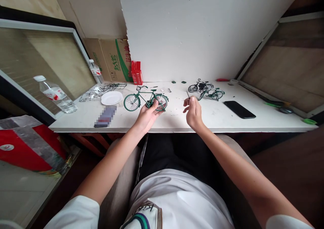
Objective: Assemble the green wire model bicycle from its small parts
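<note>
A green model bicycle [145, 93] is held upright over the white table [172, 122], its front wheel pointing left. My left hand [149, 116] grips it low at the rear, by the pedals and back wheel. To the right, my right hand [193, 111] pinches a small thin dark piece [187, 94], too small to name, a little apart from the bicycle. Just behind my right hand stand a black model bicycle [199, 86] and another green model bicycle [216, 94].
At the left are a white plate [112, 98], dark part frames [93, 92], two bottles [59, 99] and a blurred flat object [105, 116]. A black phone [239, 109] lies right. A white board [197, 30] stands behind; a small red box [137, 74] is beside it.
</note>
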`<state>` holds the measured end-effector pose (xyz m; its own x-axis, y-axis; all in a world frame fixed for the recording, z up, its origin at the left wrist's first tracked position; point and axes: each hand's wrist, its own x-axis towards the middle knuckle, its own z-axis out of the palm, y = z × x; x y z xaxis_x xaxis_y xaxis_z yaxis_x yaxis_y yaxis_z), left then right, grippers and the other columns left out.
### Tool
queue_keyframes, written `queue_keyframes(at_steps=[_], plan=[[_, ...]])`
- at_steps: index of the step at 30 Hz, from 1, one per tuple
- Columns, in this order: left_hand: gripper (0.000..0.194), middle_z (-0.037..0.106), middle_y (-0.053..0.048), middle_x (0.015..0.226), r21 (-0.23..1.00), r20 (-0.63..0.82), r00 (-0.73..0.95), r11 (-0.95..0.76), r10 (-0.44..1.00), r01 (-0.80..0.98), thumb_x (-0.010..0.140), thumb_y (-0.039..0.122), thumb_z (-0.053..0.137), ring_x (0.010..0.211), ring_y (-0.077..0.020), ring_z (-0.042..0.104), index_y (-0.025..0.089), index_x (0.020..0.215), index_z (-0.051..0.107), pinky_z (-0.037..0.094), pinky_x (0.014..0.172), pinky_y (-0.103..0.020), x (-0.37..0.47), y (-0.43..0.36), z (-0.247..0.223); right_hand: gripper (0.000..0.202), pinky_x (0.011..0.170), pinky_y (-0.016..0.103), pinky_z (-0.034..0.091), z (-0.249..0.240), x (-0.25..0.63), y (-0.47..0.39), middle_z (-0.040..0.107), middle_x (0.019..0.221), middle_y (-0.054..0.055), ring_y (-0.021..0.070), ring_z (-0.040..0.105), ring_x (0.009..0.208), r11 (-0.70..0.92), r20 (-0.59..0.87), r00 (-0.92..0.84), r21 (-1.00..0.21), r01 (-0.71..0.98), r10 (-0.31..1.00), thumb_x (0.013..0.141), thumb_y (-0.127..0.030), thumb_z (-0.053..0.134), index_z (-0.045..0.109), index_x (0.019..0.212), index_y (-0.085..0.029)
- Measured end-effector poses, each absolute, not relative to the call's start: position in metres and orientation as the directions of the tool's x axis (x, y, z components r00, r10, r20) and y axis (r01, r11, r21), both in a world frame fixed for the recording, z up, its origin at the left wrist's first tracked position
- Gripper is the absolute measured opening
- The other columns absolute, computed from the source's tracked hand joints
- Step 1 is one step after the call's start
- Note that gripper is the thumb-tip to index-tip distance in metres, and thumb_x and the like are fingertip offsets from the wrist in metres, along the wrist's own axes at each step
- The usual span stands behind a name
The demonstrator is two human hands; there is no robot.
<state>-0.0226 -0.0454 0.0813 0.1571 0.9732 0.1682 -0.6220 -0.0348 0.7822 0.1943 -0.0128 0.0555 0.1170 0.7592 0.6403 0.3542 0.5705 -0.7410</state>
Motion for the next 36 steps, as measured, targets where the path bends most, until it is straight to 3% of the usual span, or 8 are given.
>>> queue_keyframes(at_steps=[2, 5, 9, 16, 20, 23, 30, 36], plan=[[0.036, 0.076, -0.01, 0.119, 0.78, 0.139, 0.145, -0.018, 0.98, -0.626, 0.081, 0.033, 0.093, 0.115, -0.0241, 0.073, 0.016, 0.105, 0.072, 0.052, 0.107, -0.041, -0.028, -0.038, 0.077, 0.051, 0.081, 0.039, 0.053, 0.047, 0.211, 0.006, 0.057, 0.083, 0.004, 0.0229, 0.056, 0.081, 0.481, 0.62, 0.093, -0.686, 0.546, 0.779, 0.111, -0.06, 0.029, 0.051, 0.081, -0.026], [0.036, 0.077, -0.008, 0.115, 0.772, 0.1, 0.135, 0.009, 0.986, -0.635, 0.079, 0.031, 0.095, 0.112, -0.0221, 0.073, 0.017, 0.102, 0.071, 0.051, 0.11, -0.042, -0.033, -0.029, 0.068, 0.043, 0.104, 0.05, 0.046, 0.032, 0.235, 0.029, 0.066, 0.088, 0.012, 0.0308, 0.058, 0.103, 0.368, 0.55, -0.047, -0.49, 0.791, 0.834, 0.109, -0.043, 0.04, 0.069, 0.085, -0.021], [0.036, 0.076, -0.007, 0.112, 0.772, 0.042, 0.109, 0.036, 0.993, -0.634, 0.076, 0.026, 0.096, 0.107, -0.0197, 0.073, 0.016, 0.1, 0.07, 0.05, 0.11, -0.043, -0.035, -0.022, 0.059, 0.037, 0.097, 0.054, 0.048, 0.017, 0.252, 0.037, 0.069, 0.116, 0.022, 0.0404, 0.052, 0.117, 0.163, 0.395, -0.022, -0.327, 0.931, 0.918, 0.104, -0.035, 0.051, 0.082, 0.103, -0.016], [0.037, 0.075, -0.004, 0.104, 0.791, -0.003, 0.082, 0.052, 0.997, -0.61, 0.073, 0.023, 0.096, 0.098, -0.0159, 0.072, 0.017, 0.099, 0.069, 0.051, 0.107, -0.04, -0.032, -0.024, 0.059, 0.035, 0.095, 0.055, 0.047, 0.017, 0.249, 0.032, 0.07, 0.12, 0.024, 0.0429, 0.05, 0.121, 0.193, 0.408, -0.083, -0.237, 0.952, 0.909, 0.103, -0.033, 0.057, 0.082, 0.12, -0.015], [0.039, 0.074, -0.004, 0.102, 0.796, 0.018, 0.098, 0.045, 0.995, -0.603, 0.072, 0.026, 0.098, 0.097, -0.0164, 0.072, 0.017, 0.096, 0.069, 0.051, 0.106, -0.041, -0.031, -0.026, 0.06, 0.031, 0.098, 0.046, 0.048, 0.023, 0.24, 0.028, 0.073, 0.112, 0.018, 0.0327, 0.058, 0.108, 0.502, 0.467, -0.36, -0.224, 0.835, 0.808, 0.105, -0.031, 0.057, 0.083, 0.114, -0.016], [0.039, 0.074, -0.004, 0.103, 0.804, 0.062, 0.117, 0.02, 0.991, -0.595, 0.071, 0.027, 0.098, 0.101, -0.0182, 0.072, 0.016, 0.093, 0.067, 0.052, 0.106, -0.043, -0.029, -0.029, 0.061, 0.027, 0.095, 0.039, 0.05, 0.029, 0.231, 0.021, 0.076, 0.108, 0.015, 0.0284, 0.062, 0.102, 0.638, 0.393, -0.535, -0.205, 0.742, 0.748, 0.104, -0.028, 0.06, 0.083, 0.111, -0.017], [0.04, 0.075, -0.004, 0.098, 0.832, 0.127, 0.157, -0.019, 0.979, -0.554, 0.07, 0.027, 0.1, 0.102, -0.02, 0.073, 0.016, 0.095, 0.071, 0.05, 0.111, -0.047, -0.023, -0.039, 0.069, 0.028, 0.087, 0.032, 0.05, 0.036, 0.217, 0.01, 0.077, 0.109, 0.015, 0.0266, 0.068, 0.105, 0.524, 0.251, -0.485, -0.118, 0.844, 0.838, 0.106, -0.019, 0.054, 0.082, 0.106, -0.017], [0.04, 0.079, -0.006, 0.103, 0.851, 0.149, 0.2, -0.022, 0.969, -0.525, 0.064, 0.021, 0.101, 0.11, -0.0239, 0.074, 0.016, 0.095, 0.075, 0.05, 0.114, -0.047, -0.019, -0.048, 0.075, 0.035, 0.094, 0.034, 0.051, 0.03, 0.219, 0.013, 0.076, 0.123, 0.018, 0.0278, 0.071, 0.111, 0.496, 0.226, -0.462, -0.119, 0.86, 0.857, 0.105, -0.015, 0.055, 0.067, 0.137, -0.012]])
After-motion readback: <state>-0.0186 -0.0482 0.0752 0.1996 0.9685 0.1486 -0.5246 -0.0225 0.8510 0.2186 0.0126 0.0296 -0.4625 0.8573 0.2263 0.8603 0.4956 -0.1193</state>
